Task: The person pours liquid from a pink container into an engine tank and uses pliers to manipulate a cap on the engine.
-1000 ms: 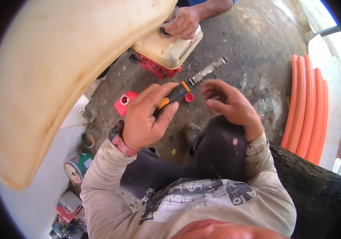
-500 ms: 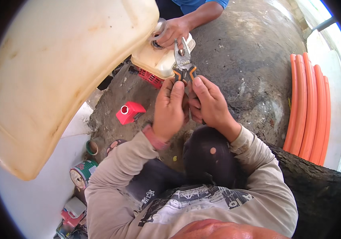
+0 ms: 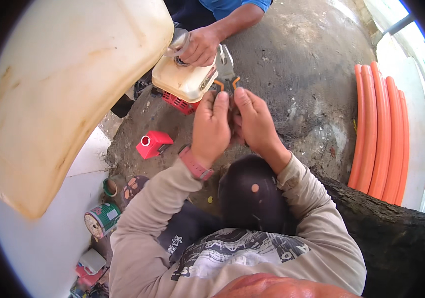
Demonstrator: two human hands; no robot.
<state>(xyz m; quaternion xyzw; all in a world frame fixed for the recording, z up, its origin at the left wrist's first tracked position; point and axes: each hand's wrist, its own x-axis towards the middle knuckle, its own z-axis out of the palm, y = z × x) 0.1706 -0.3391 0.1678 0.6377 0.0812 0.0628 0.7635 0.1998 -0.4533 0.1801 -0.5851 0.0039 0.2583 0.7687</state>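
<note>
Both my hands grip the handles of a pair of pliers (image 3: 226, 68), which point away from me with the jaws slightly parted. My left hand (image 3: 211, 126) is closed on the left handle, thumb on top. My right hand (image 3: 258, 119) is closed on the right one. Nothing shows clearly between the jaws. Just left of them, a co-worker's hand (image 3: 201, 45) holds a clear cup (image 3: 178, 41) over the opening of a cream fuel tank (image 3: 185, 79). This tank sits on a red slotted housing (image 3: 180, 103). My lower fingers are mostly hidden.
A large cream plastic piece (image 3: 68, 89) looms close on the left. A red open-necked bottle (image 3: 155, 144) stands on the stained floor (image 3: 297, 59). Left of my knee are a green can (image 3: 103, 218) and an open round container (image 3: 110, 187). Orange pipes (image 3: 379, 134) line the right.
The view has shifted, so the tank and bottle appear further left. The pliers' jaws, which overlapped the co-worker's hand, now appear to its right. My grip stays the same.
</note>
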